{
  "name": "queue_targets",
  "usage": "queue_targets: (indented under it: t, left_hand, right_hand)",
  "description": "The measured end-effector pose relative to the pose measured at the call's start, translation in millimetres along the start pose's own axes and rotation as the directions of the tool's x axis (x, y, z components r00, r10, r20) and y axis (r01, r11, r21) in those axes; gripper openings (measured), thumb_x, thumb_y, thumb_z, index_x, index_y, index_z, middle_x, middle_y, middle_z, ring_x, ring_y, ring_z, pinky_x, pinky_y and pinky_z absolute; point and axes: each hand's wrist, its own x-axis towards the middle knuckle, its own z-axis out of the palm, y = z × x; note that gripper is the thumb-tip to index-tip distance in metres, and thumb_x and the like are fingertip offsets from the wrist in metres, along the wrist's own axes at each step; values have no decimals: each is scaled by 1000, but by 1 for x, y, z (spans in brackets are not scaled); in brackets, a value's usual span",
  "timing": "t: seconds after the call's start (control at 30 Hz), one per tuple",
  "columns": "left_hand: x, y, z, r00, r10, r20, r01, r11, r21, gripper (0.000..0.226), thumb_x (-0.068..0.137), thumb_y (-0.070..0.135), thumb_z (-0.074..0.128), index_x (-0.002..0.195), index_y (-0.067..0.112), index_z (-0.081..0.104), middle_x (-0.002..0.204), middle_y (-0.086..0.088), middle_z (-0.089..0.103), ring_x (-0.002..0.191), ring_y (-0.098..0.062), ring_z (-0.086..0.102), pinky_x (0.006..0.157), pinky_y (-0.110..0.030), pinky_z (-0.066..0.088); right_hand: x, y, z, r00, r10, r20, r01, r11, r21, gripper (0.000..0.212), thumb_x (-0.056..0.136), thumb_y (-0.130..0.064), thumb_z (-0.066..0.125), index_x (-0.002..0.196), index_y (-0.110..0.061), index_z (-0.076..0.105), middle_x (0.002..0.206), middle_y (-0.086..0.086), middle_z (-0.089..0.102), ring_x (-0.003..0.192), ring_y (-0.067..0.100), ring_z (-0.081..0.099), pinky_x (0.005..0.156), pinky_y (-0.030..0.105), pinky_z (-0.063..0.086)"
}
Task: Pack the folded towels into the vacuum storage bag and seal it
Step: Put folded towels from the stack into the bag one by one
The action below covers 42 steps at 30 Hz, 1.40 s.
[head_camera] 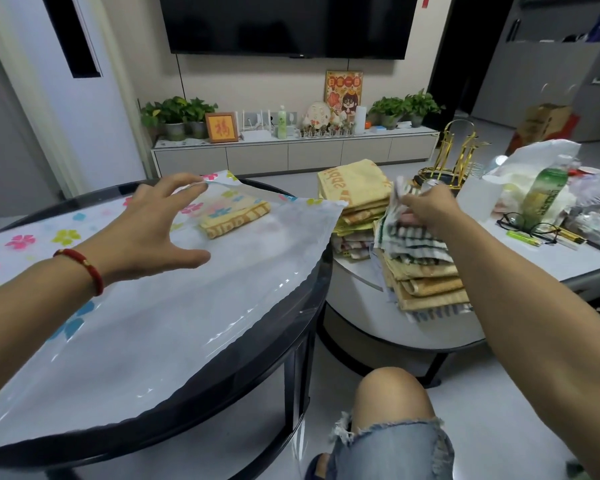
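Note:
A clear vacuum storage bag (174,313) with flower prints lies flat across the round black table (291,344). One folded yellow towel (234,219) sits inside it near the far end. My left hand (153,230) hovers spread over the bag, with its fingertips at the bag's far edge. My right hand (426,209) grips a green-and-white striped towel (409,233) on top of the near towel stack (426,285). A second stack of yellow towels (355,199) stands behind it on the white table (520,261).
The white table's right side holds plastic bags (541,188), glasses (527,226), a lighter (523,238) and a gold rack (459,157). My knee (392,403) is below, between the two tables. A TV cabinet (291,154) with plants lines the far wall.

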Motion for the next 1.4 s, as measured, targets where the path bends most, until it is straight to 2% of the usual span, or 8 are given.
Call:
queue_targets:
  t: [0.13,0.23,0.43,0.6,0.97,1.17,1.3,1.4]
  left_hand:
    - [-2,3,3,1000,-12,5,12,1000,-14,99,70,41,83,152,26,29,155,10,25,133,-27,28,110,-50,34]
    - [-2,4,5,1000,-13,5,14,1000,-10,99,70,41,82,152,26,29,156,10,24,131,-26,27,109,-50,35]
    - [0,2,7,1000,-13,11,13,1000,15,100,70,44,81,153,25,28,155,11,23,127,-26,28,107,-47,36]
    - [2,3,5,999,-28,20,28,999,27,101,71,41,81,153,24,26,156,10,20,129,-26,27,106,-47,37]
    - [25,-1,-35,997,-15,69,5,989,145,108,71,35,80,155,14,15,159,4,12,136,-30,20,114,-43,28]
    - [29,1,-60,999,44,27,-48,986,158,106,70,34,78,154,12,17,157,3,15,130,-31,27,112,-42,33]
    - [30,-3,-67,997,77,-18,-74,987,145,101,72,32,74,154,15,18,156,7,14,129,-24,27,105,-25,28]
    - [29,-4,-72,997,82,-14,-80,989,122,102,70,39,68,155,17,16,155,12,13,130,-20,26,106,-25,30]
  right_hand:
    - [-1,22,5,984,-131,-124,84,940,-331,26,99,-16,62,103,5,76,105,27,75,98,41,70,89,48,57]
    - [2,43,-9,964,-26,-264,-124,836,-535,29,96,-25,67,119,-9,64,127,22,63,120,42,55,101,48,42]
    - [4,58,-24,1000,12,-14,-16,934,-356,71,91,-29,79,145,-14,35,132,27,57,115,46,58,90,51,51]
    - [-11,36,-40,981,43,188,-108,931,348,80,88,6,76,148,-27,33,135,21,52,100,33,65,66,44,63]
    - [-125,-35,65,448,-292,845,-268,858,439,40,90,-1,67,126,-15,75,137,25,66,115,43,66,86,47,65]
    - [-131,-100,226,504,-344,792,-264,812,521,32,89,-1,62,108,-19,81,114,21,71,86,31,70,77,37,58]
    - [-87,-145,311,789,-276,549,-288,624,727,30,95,6,58,115,-12,72,104,19,72,80,22,75,70,34,62]
    - [-51,-138,351,929,-59,366,-186,779,599,36,95,-2,67,129,-14,66,126,18,69,111,34,69,97,45,59]
